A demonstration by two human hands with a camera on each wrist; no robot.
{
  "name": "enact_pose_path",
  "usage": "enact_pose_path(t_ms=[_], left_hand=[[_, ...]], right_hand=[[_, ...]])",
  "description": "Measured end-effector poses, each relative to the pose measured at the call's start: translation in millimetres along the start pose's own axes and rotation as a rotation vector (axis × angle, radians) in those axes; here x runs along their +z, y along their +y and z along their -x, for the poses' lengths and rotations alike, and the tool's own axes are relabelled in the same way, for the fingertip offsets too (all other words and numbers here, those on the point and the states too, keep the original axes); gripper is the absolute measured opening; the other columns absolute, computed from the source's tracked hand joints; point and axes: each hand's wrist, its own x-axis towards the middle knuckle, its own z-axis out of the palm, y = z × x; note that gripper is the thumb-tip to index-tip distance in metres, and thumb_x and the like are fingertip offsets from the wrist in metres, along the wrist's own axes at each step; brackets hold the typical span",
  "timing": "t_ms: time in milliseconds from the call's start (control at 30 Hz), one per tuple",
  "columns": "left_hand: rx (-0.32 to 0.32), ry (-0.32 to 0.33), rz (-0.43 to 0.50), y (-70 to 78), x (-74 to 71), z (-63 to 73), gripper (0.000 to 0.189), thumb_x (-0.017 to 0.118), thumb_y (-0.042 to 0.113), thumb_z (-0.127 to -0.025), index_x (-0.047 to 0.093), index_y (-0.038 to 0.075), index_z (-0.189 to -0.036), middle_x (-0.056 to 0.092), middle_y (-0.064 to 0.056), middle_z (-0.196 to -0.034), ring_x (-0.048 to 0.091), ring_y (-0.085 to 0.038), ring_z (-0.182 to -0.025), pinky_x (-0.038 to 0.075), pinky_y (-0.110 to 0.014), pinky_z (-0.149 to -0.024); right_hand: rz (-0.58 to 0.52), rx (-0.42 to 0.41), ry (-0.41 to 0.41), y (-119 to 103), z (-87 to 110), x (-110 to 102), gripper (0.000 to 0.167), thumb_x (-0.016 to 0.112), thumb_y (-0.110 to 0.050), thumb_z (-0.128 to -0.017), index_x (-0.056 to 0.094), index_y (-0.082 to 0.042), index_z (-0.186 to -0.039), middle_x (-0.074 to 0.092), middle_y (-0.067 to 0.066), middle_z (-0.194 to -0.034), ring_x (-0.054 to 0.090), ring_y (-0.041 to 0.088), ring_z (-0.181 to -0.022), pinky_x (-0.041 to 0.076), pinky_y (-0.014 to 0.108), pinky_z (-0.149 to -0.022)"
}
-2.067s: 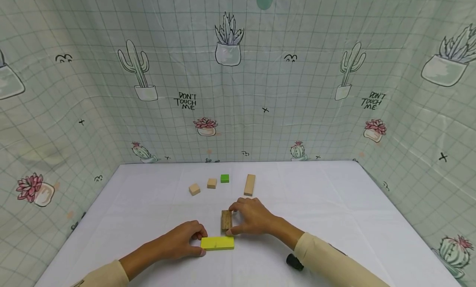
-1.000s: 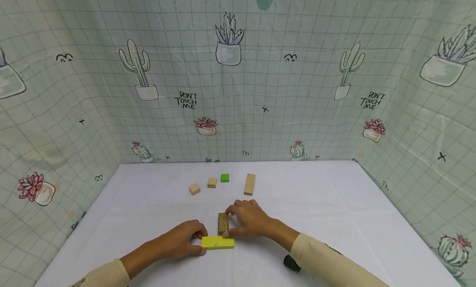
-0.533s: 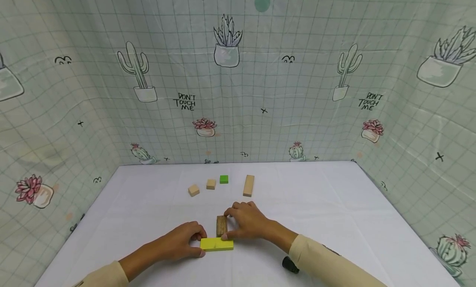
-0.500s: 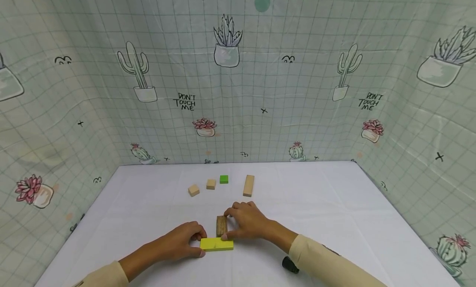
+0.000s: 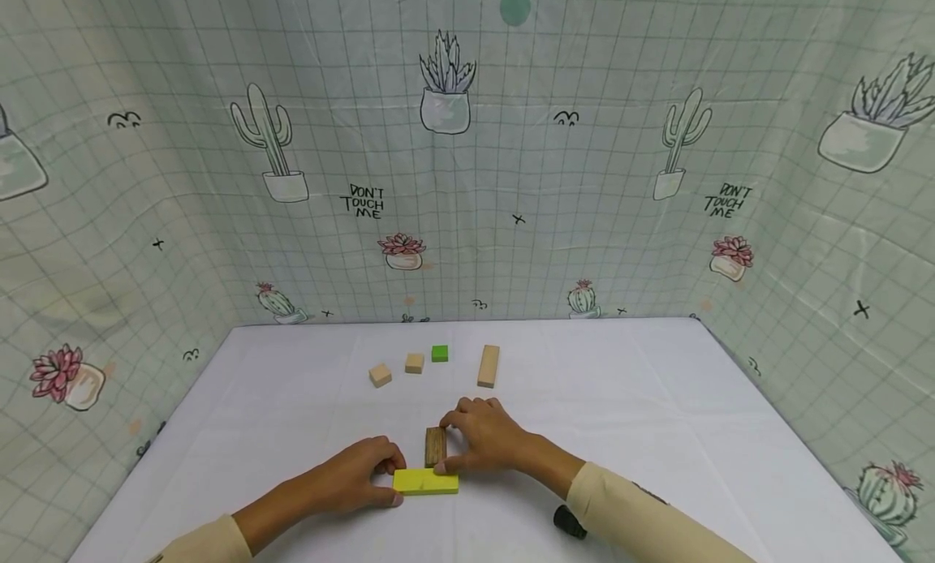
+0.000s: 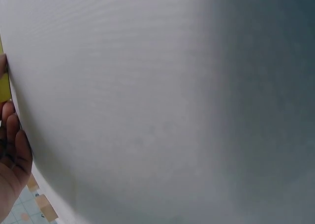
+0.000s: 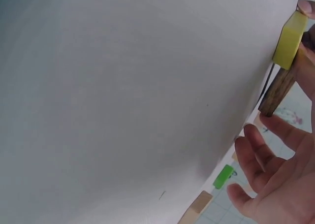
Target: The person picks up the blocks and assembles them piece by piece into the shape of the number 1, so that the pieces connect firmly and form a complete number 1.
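Note:
On the white table in the head view, a yellow rectangular block [image 5: 424, 483] lies crosswise in front of the person. The left hand [image 5: 358, 474] pinches its left end, thumb at the near edge and fingers at the far edge. A dark brown wooden block [image 5: 435, 446] points away from the person, its near end right at the yellow block's far side. The right hand [image 5: 485, 437] grips the brown block by its ends, index fingertip at the far end and thumb at the near one. In the right wrist view, the brown block [image 7: 277, 92] meets the yellow block [image 7: 289, 42].
Farther back lie two small pale wooden blocks [image 5: 414, 363], a small green block [image 5: 440, 353] and a longer pale wooden block [image 5: 489, 366]. A black object [image 5: 569, 522] sits beside the right sleeve. A patterned cloth [image 5: 475, 165] hangs behind the table.
The right hand has slid the brown block a little left and towards the person, up to the yellow block's far side. The left hand and yellow block have stayed in place.

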Motion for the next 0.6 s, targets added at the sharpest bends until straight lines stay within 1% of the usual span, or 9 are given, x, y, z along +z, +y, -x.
enact_pose_path(t_ms=[333, 600], left_hand=[[0.005, 0.001, 0.007, -1.2, 0.3, -0.1, 0.03, 0.082, 0.031, -0.083, 0.065, 0.016, -0.103, 0.056, 0.009, -0.095, 0.05, -0.004, -0.088, 0.047, -0.024, -0.081], [0.013, 0.007, 0.001, -2.0, 0.3, -0.8, 0.029, 0.083, 0.031, -0.083, 0.064, 0.017, -0.101, 0.056, 0.01, -0.094, 0.05, -0.004, -0.088, 0.047, -0.024, -0.081]], right_hand=[[-0.008, 0.0, -0.01, 1.9, -1.4, 2.3, 0.061, 0.076, -0.061, -0.08, 0.067, -0.021, -0.126, 0.061, -0.005, -0.109, 0.055, 0.009, -0.101, 0.042, 0.039, -0.093], [0.0, -0.01, 0.007, 2.7, -0.8, 3.2, 0.052, 0.073, -0.054, -0.085, 0.069, -0.02, -0.123, 0.062, -0.005, -0.11, 0.057, 0.012, -0.104, 0.042, 0.044, -0.1]])
